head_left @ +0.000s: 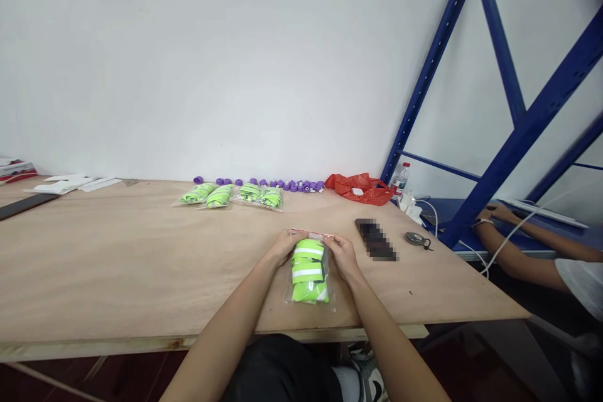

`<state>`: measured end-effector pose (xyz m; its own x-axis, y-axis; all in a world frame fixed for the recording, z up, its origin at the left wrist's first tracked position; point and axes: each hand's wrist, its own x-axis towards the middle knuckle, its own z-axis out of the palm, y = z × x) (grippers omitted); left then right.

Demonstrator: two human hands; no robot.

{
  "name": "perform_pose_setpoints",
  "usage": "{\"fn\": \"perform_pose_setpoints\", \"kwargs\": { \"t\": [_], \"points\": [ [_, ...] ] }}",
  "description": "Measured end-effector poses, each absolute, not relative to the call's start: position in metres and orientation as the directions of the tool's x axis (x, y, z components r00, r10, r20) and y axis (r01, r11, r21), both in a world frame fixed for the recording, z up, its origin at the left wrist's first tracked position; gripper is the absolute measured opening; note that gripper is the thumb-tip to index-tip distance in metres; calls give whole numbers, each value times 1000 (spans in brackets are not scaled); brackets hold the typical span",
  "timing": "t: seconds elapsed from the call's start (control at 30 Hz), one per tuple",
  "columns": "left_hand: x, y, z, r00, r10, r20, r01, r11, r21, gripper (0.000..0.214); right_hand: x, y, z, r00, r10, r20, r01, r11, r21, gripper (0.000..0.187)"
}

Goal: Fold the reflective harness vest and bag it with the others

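A clear zip bag [288, 292] lies on the wooden table near its front edge, its red-lined top edge pointing away from me. Inside is a folded neon-yellow strap [308, 264] with pale reflective stripes. My left hand [286, 245] pinches the bag's top left corner. At the top right corner, my right hand [342, 252] grips the same edge between thumb and fingers. Farther back lie several similar bags with neon straps [219, 196], grouped in front of the wall.
Purple rolls [293, 186] line the wall side. A red plastic bag [365, 188] and a bottle [401, 179] stand back right. A phone [374, 240] and a dark round object [415, 239] lie to the right. Beyond the blue rack [518, 144] are another person's arms [513, 245]. Papers [66, 184] lie left.
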<state>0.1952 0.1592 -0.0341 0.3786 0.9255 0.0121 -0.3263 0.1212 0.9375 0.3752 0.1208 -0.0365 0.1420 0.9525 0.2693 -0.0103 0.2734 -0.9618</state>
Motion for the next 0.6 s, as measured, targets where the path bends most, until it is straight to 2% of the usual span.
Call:
{"fn": "perform_pose_setpoints", "kwargs": {
  "t": [0.37,0.6],
  "points": [
    [193,162,-36,459,888,22,-354,160,921,48,376,122,-39,209,944,257,-24,268,-963,32],
    [189,157,-29,612,790,9,-262,192,946,62,380,129,-45,382,893,238,-88,292,-952,36]
  ]
}}
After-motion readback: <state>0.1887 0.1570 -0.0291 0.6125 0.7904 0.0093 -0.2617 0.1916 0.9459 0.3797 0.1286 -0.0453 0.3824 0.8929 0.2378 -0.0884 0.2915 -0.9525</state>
